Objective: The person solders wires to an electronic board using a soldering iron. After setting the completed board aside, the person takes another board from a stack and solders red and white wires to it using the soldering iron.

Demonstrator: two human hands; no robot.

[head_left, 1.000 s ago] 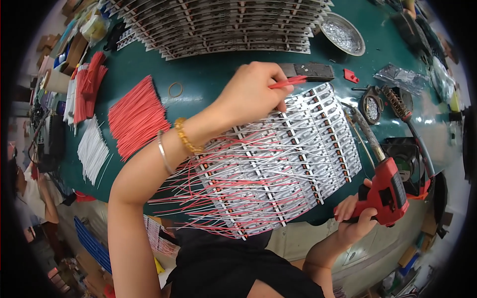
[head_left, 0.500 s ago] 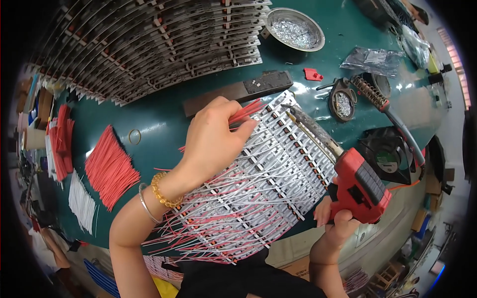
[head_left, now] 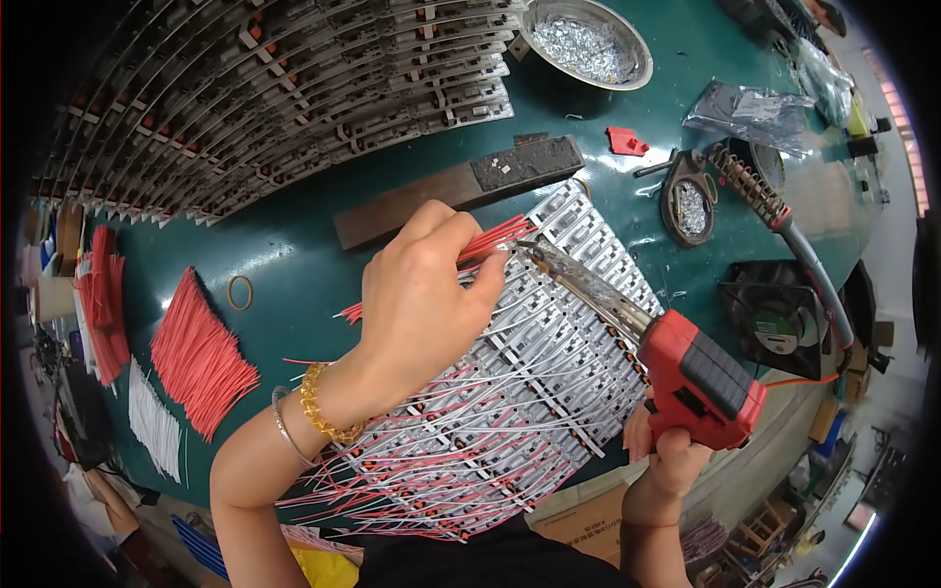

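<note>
My left hand [head_left: 417, 294] is closed around a small bundle of red wires [head_left: 502, 235], their ends poking out past thumb and forefinger. Below it lies a silver-white panel [head_left: 588, 323] of repeated small parts in rows; many red and white wires [head_left: 431, 412] trail across its near left portion. My right hand [head_left: 668, 459] grips a red and black soldering gun [head_left: 701, 382] by its handle. The gun's long, dark-stained tip reaches up and left, close to the red wire ends at the panel's far edge. Whether the tip touches them I cannot tell.
A dark bar-shaped block [head_left: 421, 201] lies beyond the panel. Leftward are piles of red wires [head_left: 204, 353] and white wires [head_left: 154, 421]. A metal bowl [head_left: 583, 49] of silvery bits, a spring-holder soldering iron [head_left: 804, 255] and a black fan [head_left: 774, 318] stand right. Stacked panels [head_left: 294, 88] fill the far left.
The soldering gun's tip has swung up and left, from over the panel to near the red wire ends. My left hand keeps its hold on the bundle. The whole view has shifted slightly.
</note>
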